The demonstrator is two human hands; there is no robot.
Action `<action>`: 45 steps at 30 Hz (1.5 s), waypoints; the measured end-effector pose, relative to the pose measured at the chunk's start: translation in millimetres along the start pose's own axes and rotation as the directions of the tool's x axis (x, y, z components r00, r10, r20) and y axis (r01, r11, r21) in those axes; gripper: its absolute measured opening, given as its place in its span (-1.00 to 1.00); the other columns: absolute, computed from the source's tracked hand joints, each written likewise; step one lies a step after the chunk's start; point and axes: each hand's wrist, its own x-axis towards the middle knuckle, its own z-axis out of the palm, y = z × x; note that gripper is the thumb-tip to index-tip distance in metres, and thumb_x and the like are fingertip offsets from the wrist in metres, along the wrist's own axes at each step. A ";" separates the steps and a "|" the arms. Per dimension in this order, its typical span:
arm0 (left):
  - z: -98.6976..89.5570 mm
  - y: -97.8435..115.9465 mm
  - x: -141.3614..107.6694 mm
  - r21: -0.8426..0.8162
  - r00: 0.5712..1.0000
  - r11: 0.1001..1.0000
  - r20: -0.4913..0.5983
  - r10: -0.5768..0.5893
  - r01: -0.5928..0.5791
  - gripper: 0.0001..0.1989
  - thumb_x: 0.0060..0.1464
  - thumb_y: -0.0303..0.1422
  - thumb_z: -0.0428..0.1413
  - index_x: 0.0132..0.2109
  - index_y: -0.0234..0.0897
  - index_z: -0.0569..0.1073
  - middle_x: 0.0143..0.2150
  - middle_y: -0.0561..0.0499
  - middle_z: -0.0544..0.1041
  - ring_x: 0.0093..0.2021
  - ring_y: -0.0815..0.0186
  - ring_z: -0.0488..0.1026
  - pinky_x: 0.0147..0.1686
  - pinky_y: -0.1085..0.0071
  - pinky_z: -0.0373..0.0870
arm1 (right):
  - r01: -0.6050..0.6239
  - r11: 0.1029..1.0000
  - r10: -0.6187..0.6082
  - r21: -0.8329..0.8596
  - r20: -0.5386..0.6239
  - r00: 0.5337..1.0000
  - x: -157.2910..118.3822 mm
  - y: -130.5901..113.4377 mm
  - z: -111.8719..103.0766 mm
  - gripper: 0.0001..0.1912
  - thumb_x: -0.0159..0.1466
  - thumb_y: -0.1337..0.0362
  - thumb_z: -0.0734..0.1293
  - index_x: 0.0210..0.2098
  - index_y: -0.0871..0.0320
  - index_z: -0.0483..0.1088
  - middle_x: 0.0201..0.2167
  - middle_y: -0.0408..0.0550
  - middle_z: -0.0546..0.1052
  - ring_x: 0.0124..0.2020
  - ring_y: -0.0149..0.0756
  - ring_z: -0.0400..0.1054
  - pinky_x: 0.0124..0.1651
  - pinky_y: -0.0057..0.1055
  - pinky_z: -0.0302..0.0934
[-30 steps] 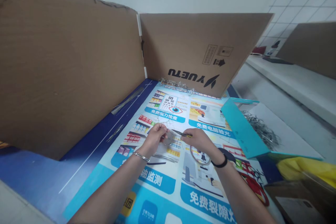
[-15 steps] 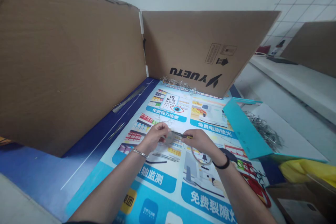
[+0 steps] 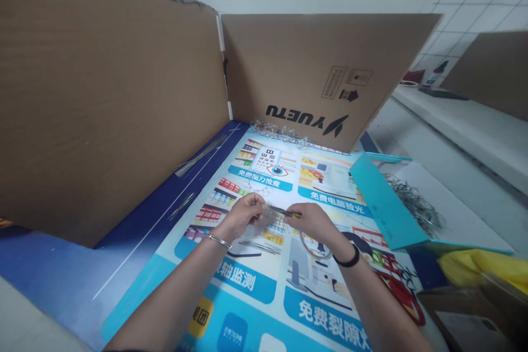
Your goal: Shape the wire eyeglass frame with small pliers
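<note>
My right hand (image 3: 307, 219) is closed round a small pair of pliers (image 3: 284, 211) with dark jaws and a bit of yellow on the handle. The jaws point left toward my left hand (image 3: 247, 212), whose fingers pinch what looks like a thin wire (image 3: 270, 216), pale and blurred; its exact shape I cannot make out. The plier tips sit close to those fingertips. Below the hands, several straight thin wires (image 3: 262, 247) lie on the printed sheet. A pale loop (image 3: 315, 248) hangs or lies below my right hand, partly hidden by the wrist.
Tall cardboard panels (image 3: 115, 99) stand at the left and the back (image 3: 322, 55). Clear twisted pieces (image 3: 280, 131) line the back panel's foot. Long wires (image 3: 202, 155) lie at left. To the right, a teal box (image 3: 381, 203) holds a wire tangle (image 3: 414, 203), near yellow cloth (image 3: 482, 267).
Both hands keep almost the same place and grip. The view has shifted very slightly; nothing is visibly picked up or let go.
</note>
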 end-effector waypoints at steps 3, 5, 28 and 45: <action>-0.5 -1.3 0.8 0.031 1.000 1.000 -0.002 0.003 -0.003 -0.77 -0.10 -0.25 0.18 -0.39 -0.31 0.35 -0.60 0.13 0.30 -0.63 0.52 0.19 -0.64 0.57 0.02 | -0.004 1.000 0.004 -0.001 -0.005 1.000 0.3 -0.4 0.9 -0.76 0.13 0.09 0.24 -0.42 0.08 0.45 -0.52 -0.18 0.48 -0.48 -0.39 0.29 -0.44 -0.50 0.00; -1.4 -2.6 1.5 0.048 1.000 0.999 -0.004 0.013 -0.013 -0.74 -0.10 -0.20 0.18 -0.39 -0.32 0.37 -0.62 0.12 0.29 -0.64 0.52 0.16 -0.65 0.56 -0.01 | -0.005 1.000 0.005 -0.002 -0.006 1.000 0.1 -1.5 1.4 -0.76 0.13 0.09 0.24 -0.43 0.09 0.45 -0.53 -0.18 0.48 -0.49 -0.39 0.28 -0.46 -0.50 -0.01; 3.5 -4.2 -1.0 -0.066 1.000 0.997 0.004 -0.031 0.031 -0.72 -0.17 -0.24 0.25 -0.44 -0.32 0.34 -0.58 0.08 0.38 -0.60 0.50 0.27 -0.63 0.58 0.09 | -0.040 0.994 0.038 -0.104 -0.018 0.999 -3.4 -10.0 -6.5 -0.78 0.14 0.11 0.23 -0.47 0.07 0.43 -0.55 -0.18 0.45 -0.51 -0.40 0.26 -0.50 -0.48 -0.10; 4.5 -7.4 0.1 -0.040 0.991 0.996 0.108 -0.077 0.082 -0.76 -0.16 -0.27 0.25 -0.41 -0.37 0.44 -0.60 0.09 0.32 -0.62 0.51 0.22 -0.58 0.51 0.13 | -0.027 0.986 0.023 -0.165 -0.027 0.999 -3.6 -15.0 -7.1 -0.79 0.16 0.13 0.23 -0.44 0.08 0.44 -0.50 -0.13 0.49 -0.48 -0.38 0.28 -0.50 -0.48 -0.15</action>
